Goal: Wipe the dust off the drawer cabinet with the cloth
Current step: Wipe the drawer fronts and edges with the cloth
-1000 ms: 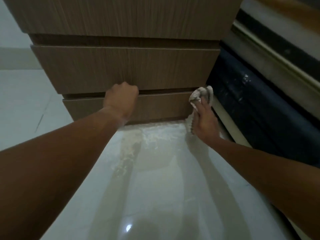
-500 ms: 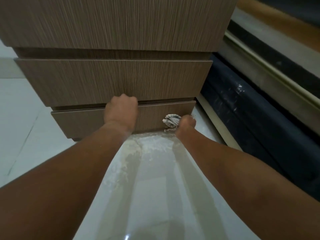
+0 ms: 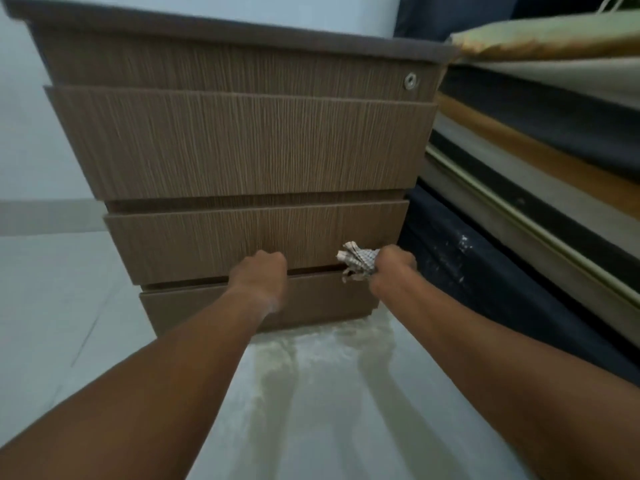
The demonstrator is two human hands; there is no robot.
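A brown wood-grain drawer cabinet with three drawer fronts and a small round lock near its top right stands on the floor ahead. My left hand is curled at the gap between the middle and bottom drawers, fingers hooked onto the bottom drawer's top edge. My right hand is closed around a bunched checked cloth, pressing it against the same gap toward the cabinet's right side.
A stack of dark blue, tan and pale mattresses lies tight against the cabinet's right side. The glossy white tiled floor below the cabinet shows a dusty, smeared patch. A pale wall rises at the left.
My right hand carried the cloth from the cabinet's lower right corner leftward onto the bottom drawer front, then up to the gap. My view has tilted up, showing the whole cabinet. The left hand stayed.
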